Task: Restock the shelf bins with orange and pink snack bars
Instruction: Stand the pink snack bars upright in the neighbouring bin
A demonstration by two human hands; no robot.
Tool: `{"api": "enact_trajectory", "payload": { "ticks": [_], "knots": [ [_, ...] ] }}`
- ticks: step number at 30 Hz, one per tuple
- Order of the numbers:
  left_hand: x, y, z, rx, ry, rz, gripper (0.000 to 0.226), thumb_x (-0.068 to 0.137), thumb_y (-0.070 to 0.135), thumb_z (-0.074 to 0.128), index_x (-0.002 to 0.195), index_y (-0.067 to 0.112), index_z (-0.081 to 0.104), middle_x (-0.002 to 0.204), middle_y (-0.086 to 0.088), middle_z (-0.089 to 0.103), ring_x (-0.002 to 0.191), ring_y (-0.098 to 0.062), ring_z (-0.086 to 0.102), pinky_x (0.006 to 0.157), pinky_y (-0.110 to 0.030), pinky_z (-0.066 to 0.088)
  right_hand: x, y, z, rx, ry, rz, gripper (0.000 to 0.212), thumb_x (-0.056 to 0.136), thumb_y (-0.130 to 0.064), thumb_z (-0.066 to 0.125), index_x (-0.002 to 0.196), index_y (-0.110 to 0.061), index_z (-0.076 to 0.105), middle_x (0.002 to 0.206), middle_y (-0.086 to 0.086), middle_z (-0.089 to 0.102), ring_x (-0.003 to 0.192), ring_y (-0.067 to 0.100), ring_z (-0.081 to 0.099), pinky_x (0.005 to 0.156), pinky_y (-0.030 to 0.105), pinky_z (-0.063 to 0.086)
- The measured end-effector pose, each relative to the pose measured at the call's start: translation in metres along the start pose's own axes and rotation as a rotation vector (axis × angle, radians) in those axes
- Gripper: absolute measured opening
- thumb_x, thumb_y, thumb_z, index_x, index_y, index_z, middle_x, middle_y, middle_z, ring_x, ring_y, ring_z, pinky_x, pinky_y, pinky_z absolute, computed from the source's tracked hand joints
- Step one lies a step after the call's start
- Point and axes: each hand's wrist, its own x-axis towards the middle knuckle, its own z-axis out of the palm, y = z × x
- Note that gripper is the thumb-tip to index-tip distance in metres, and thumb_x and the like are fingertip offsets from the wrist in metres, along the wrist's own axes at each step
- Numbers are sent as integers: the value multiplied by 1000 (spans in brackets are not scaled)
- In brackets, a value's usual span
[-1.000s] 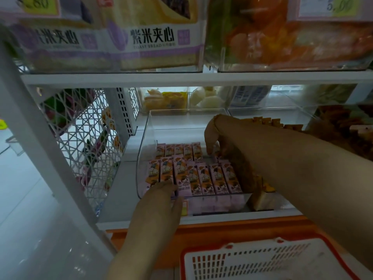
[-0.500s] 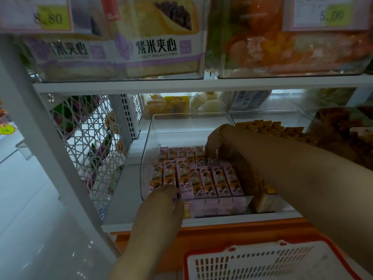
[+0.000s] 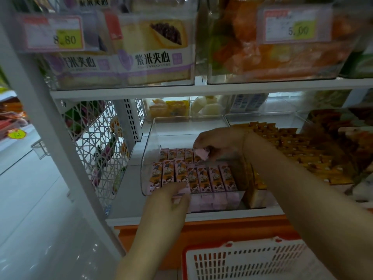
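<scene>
The right hand [image 3: 220, 144] hangs over the far right of the clear bin [image 3: 150, 142], its fingers curled down around a pink bar [image 3: 202, 154]. Only the bar's pale end shows, poking out toward 8 o'clock from the fingertips. The bin's stocked bars lie flat with their long axes running 12 to 6, a back row [image 3: 177, 154] and a front row [image 3: 203, 176] side by side. The back row stops just at 9 o'clock of the held bar, so the free spot appears to be straight below the right hand, though the hand hides most of it. The bar probably has to turn onto the 12-to-6 line before it goes down.

The left hand [image 3: 169, 201] is nearer the front. Its fingers are nearly straight, they hold nothing, and their tips rest at the near end of the front row, by the bin's front wall. A white basket [image 3: 242, 259] sits at 6 o'clock, below the shelf.
</scene>
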Motion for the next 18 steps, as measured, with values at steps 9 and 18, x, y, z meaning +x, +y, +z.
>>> {"api": "enact_trajectory", "payload": {
  "ticks": [9,18],
  "knots": [
    [-26,36,22,-478,15,-57,47,74,52,59,119,38,57,103,27,67,97,7,61,77,-8,48,-125,32,59,-5,64,-283,27,96,-38,49,110,-19,61,80,3,58,64,11,56,59,24,49],
    [-41,36,33,-676,-63,-224,25,79,26,71,104,26,68,96,12,73,91,-4,68,80,-24,53,-170,82,85,-182,225,-430,36,98,-34,44,133,-44,44,104,-28,54,86,-17,53,69,8,44]
  ]
}}
